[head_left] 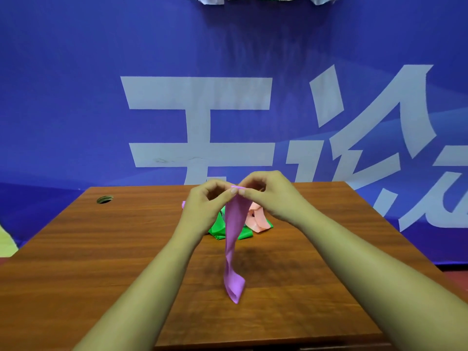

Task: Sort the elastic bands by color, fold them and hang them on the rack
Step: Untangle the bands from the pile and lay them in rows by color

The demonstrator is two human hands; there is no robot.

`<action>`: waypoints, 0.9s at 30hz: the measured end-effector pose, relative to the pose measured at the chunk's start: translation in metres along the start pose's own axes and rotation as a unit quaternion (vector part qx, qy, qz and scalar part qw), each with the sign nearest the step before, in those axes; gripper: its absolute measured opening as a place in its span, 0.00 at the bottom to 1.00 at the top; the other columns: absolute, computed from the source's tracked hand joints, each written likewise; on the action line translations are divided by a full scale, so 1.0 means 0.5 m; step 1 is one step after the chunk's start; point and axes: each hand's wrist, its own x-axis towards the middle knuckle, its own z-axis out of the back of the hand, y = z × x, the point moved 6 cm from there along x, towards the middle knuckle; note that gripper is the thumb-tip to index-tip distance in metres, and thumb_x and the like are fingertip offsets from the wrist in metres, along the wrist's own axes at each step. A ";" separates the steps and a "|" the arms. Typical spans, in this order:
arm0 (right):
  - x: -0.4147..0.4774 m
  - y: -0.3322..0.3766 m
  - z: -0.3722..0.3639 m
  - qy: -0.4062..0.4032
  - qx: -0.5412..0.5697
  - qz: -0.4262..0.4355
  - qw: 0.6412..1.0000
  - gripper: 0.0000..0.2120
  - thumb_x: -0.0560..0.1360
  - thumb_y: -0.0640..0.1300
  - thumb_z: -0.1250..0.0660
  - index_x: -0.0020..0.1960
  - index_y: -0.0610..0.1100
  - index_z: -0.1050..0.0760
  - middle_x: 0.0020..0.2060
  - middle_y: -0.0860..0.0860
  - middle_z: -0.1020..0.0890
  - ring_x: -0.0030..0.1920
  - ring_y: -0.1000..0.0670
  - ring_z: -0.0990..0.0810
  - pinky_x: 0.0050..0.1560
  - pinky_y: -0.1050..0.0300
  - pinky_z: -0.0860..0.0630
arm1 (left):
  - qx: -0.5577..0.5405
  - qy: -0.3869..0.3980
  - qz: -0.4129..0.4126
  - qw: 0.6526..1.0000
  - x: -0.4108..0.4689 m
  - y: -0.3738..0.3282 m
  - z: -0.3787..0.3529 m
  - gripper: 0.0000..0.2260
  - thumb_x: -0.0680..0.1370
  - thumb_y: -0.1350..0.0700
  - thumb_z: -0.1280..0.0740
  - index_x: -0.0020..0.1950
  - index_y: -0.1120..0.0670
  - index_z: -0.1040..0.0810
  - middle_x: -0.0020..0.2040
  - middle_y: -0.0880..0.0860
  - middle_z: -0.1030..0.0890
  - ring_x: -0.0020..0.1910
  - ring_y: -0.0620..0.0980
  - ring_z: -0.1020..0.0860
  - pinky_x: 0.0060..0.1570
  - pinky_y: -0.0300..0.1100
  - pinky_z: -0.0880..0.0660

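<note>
Both our left hand (205, 206) and right hand (266, 196) pinch the purple band (234, 249) above the wooden table (101, 249); green band (217, 228) and peach band (260, 220) lie behind it.

Left hand (202, 202) and right hand (267, 195) meet at frame centre.
Each pinches the top of a limp purple elastic band (234, 249) between thumb and fingertips; bare forearms rise from the lower corners.

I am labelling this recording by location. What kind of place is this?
Likely an indoor demo or recording booth: a wooden desk with a cable hole stands before a large blue printed banner; left hand and right hand pinch a purple band.
</note>
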 end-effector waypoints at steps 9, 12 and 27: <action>0.043 0.019 0.030 -0.092 0.094 -0.066 0.989 0.04 0.76 0.40 0.32 0.43 0.43 0.21 0.39 0.47 0.18 0.37 0.51 0.20 0.38 0.56 0.21 | 0.058 0.177 0.132 0.974 -0.066 0.148 -0.006 0.08 0.75 0.53 0.27 0.51 0.55 0.16 0.49 0.53 0.15 0.52 0.50 0.19 0.57 0.45 0.23; 0.038 -0.039 0.038 -0.122 0.175 -0.123 0.969 0.04 0.77 0.38 0.33 0.46 0.38 0.21 0.39 0.46 0.19 0.38 0.51 0.20 0.34 0.59 0.21 | 0.089 0.226 0.189 0.951 -0.102 0.214 0.021 0.10 0.74 0.48 0.27 0.49 0.52 0.14 0.53 0.51 0.15 0.55 0.49 0.19 0.61 0.45 0.26; -0.148 -0.375 -0.033 -0.232 0.314 -0.361 0.847 0.05 0.76 0.34 0.33 0.42 0.38 0.23 0.42 0.40 0.20 0.35 0.47 0.21 0.28 0.62 0.20 | -0.075 0.018 0.332 0.940 -0.156 0.316 0.157 0.02 0.76 0.61 0.30 0.47 0.60 0.20 0.35 0.55 0.19 0.31 0.46 0.21 0.31 0.37 0.21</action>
